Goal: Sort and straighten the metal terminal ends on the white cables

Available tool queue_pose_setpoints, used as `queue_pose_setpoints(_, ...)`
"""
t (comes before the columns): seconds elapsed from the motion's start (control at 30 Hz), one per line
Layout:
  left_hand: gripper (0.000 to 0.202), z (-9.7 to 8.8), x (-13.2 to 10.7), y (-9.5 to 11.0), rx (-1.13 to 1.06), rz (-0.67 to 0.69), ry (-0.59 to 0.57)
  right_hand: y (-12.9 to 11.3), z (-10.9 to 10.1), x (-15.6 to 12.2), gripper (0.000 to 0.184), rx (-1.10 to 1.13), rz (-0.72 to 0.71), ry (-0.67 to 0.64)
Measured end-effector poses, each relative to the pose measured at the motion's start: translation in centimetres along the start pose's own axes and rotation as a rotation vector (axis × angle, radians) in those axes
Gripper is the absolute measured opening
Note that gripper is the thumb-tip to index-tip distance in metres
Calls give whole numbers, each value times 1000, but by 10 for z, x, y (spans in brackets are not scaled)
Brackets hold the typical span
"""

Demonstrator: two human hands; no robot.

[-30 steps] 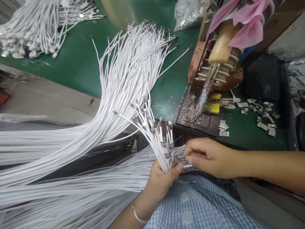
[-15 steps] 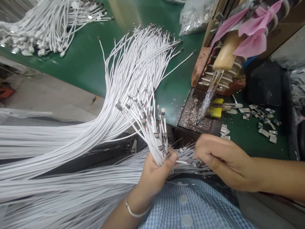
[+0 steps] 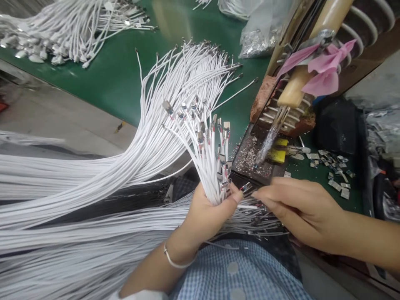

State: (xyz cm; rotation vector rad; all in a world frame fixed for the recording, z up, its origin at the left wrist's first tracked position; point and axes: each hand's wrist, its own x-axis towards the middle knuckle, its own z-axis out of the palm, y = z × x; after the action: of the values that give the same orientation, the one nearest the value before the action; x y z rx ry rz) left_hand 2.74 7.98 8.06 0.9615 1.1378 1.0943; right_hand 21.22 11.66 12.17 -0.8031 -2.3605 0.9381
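Note:
My left hand (image 3: 212,214) is closed around a bundle of white cables (image 3: 208,175). Their small metal connectors, with bits of red wire showing, fan out above the fist. By the left thumb, one metal connector (image 3: 246,187) points toward my right hand (image 3: 303,212). The right thumb and fingers are pinched together just beside it; what is between them, if anything, is hidden. Below both hands lies a spread of loose cable ends (image 3: 259,223) over the lap. A larger pile of white cables (image 3: 187,87) rests on the green table behind the held bundle.
A soldering iron (image 3: 290,91) with a wooden handle and pink ribbon slants over a debris-covered plate (image 3: 243,160), beside a yellow sponge (image 3: 278,152). Small metal connector pieces (image 3: 336,166) lie scattered to the right. Further back are a plastic bag (image 3: 259,37) and another cable heap (image 3: 71,33).
My left hand has shifted slightly right with the bundle, whose connectors stand more upright. A connector now shows between the hands. The right fingers look more extended into a pinch. The view has shifted slightly.

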Motion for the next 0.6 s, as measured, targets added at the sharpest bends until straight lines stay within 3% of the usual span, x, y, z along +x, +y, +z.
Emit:
queue_pose_setpoints(0.13,13,5,6,7,26,6,-14,2,1,0,4,-49,129,7)
queue_pose_setpoints(0.37,14,13,15,18,43,14,-43,13,2,4,9,-80,61,192)
queue_pose_setpoints(0.6,13,13,21,24,55,36,35,14,3,10,11,-53,48,285)
